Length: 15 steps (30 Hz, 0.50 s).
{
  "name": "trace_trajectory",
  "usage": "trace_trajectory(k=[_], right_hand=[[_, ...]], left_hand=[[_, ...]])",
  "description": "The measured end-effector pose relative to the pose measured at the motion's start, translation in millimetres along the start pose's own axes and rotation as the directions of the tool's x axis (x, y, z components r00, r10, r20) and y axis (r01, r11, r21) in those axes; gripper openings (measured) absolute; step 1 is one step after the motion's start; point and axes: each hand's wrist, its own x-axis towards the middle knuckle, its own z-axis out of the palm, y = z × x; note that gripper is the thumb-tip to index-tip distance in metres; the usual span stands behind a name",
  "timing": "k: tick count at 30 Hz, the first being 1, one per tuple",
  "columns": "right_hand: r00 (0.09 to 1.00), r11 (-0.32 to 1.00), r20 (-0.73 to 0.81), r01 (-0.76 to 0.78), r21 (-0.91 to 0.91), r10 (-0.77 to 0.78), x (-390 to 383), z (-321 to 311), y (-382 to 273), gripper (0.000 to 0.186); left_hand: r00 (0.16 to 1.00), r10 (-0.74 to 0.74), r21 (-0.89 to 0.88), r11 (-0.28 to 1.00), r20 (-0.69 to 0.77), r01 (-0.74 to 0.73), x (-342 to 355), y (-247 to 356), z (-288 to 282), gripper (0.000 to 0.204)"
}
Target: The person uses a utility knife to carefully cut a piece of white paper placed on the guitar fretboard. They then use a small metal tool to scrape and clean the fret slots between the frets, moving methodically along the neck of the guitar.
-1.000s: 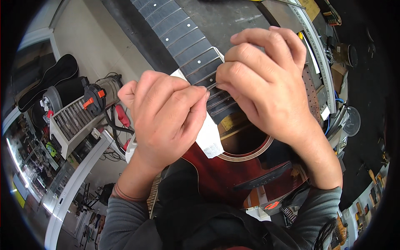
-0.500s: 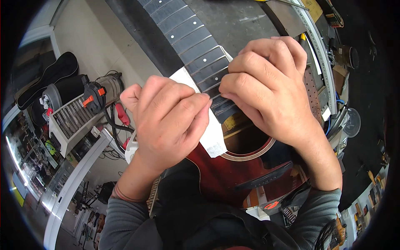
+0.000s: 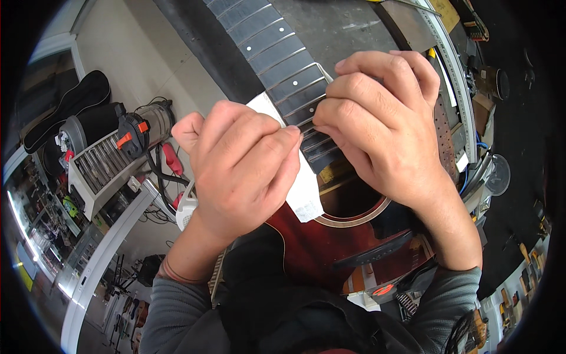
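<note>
My left hand (image 3: 239,171) and my right hand (image 3: 383,133) are curled over the dark fretboard (image 3: 274,62) of an acoustic guitar. Their thumbs and index fingers pinch close together at one fret from either side; what they hold there is too small to make out. A white sheet (image 3: 303,194) lies along the neck's left side, under my left hand, and a strip of it shows at the right edge. Below the fretboard are the round soundhole (image 3: 348,197) and the dark red guitar body (image 3: 309,256), with a black bridge (image 3: 371,252).
A dark bench surface (image 3: 342,29) lies behind the neck, with a long metal ruler (image 3: 463,94) and tools at the right. At the left stand a black case (image 3: 65,109), a black-and-orange machine (image 3: 132,135) and a white rack (image 3: 100,171) with cables and red-handled items.
The fretboard and both my hands sit slightly further right in the view than a second ago. My fingers keep nearly the same pinched pose at the fret.
</note>
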Motion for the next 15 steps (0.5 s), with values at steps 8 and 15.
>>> trace_trajectory(k=[8, 15], right_hand=[[0.999, 0.999, 0.022, -0.023, -0.022, 0.024, -1, -5, -8, 0.021], [0.999, 1.0, 0.022, -0.026, -0.015, 0.026, 6, -7, -1, 0.021]], left_hand=[[1.0, 0.007, -0.033, 0.999, 0.021, -0.006, 1, -2, 0, 0.031], [1.0, 0.007, 0.013, 1.0, -0.026, -0.007, 2, -5, 0, 0.03]])
